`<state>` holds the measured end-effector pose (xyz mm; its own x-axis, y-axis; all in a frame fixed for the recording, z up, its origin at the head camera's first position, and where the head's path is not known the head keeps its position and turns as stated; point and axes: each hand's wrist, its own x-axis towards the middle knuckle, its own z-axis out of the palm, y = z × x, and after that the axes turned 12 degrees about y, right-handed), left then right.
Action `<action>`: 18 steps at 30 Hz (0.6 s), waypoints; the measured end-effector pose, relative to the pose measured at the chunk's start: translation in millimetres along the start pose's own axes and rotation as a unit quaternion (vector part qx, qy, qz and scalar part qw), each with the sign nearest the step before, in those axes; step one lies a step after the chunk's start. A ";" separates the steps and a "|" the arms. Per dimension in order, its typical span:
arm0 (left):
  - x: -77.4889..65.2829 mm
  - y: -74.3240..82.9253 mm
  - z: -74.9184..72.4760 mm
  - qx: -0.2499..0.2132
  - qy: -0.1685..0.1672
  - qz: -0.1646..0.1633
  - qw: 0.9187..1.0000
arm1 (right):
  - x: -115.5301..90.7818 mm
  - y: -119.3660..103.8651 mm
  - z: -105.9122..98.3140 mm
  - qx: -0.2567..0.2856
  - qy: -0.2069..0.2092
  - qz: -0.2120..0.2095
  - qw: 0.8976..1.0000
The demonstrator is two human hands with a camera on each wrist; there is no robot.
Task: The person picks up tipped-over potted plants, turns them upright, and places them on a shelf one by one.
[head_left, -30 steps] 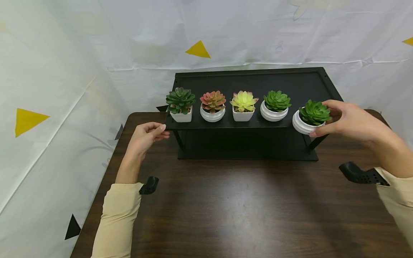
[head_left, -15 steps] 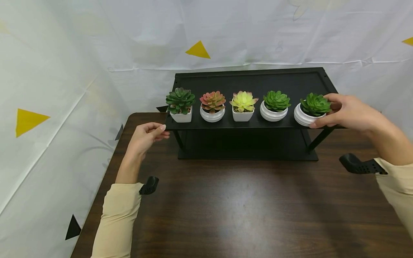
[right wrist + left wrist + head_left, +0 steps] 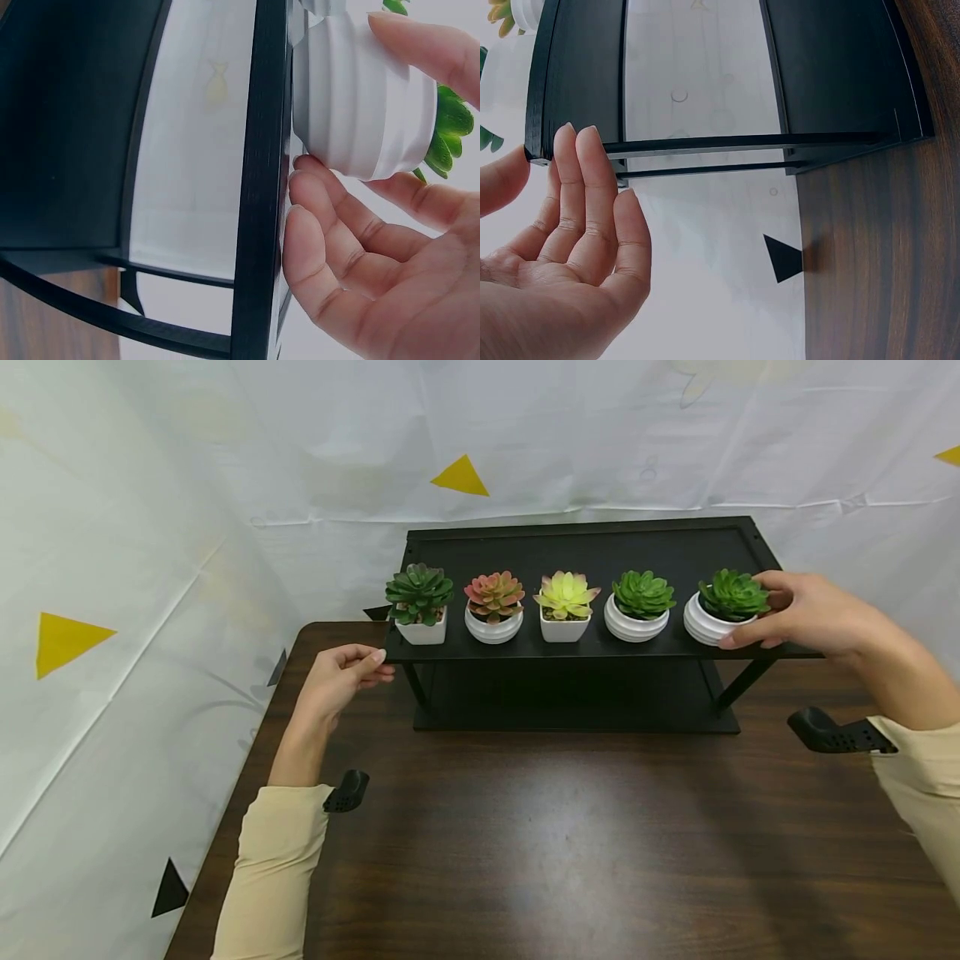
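Five-wide across the black two-tier shelf runs a row of small potted succulents. At the right end, a green succulent in a round white pot is gripped by my right hand, thumb on the near side. In the right wrist view the ribbed pot is upright, its base right at the shelf top. My left hand pinches the front left corner of the shelf. The left wrist view has the thumb at the top board's edge and the fingers below it.
Left of the held pot stand a green succulent, a yellow-green one, a reddish one and a dark green one. The shelf rests on a brown wooden table. White sheeting hangs behind and to the left.
My right hand has moved the green succulent back and slightly right, from before the shelf's front edge onto the top, in line with the others. The left hand stays in place.
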<state>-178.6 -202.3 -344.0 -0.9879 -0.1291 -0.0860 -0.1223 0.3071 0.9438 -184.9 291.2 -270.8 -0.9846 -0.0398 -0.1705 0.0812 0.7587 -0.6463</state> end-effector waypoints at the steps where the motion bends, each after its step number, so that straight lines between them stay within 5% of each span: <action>1: 0.0 0.0 0.1 -0.001 0.000 0.000 1.000 | 0.3 0.1 -0.2 0.000 -0.001 0.000 1.000; 18: 0.3 0.2 0.6 0.003 0.003 -0.005 1.000 | 3.9 0.0 -2.0 -0.003 -0.006 0.012 1.000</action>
<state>-179.0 -201.7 -344.1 -0.9862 -0.1372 -0.0928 -0.1320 0.3122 0.9408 -189.0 292.3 -270.0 -0.9804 -0.0297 -0.1948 0.1037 0.7631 -0.6380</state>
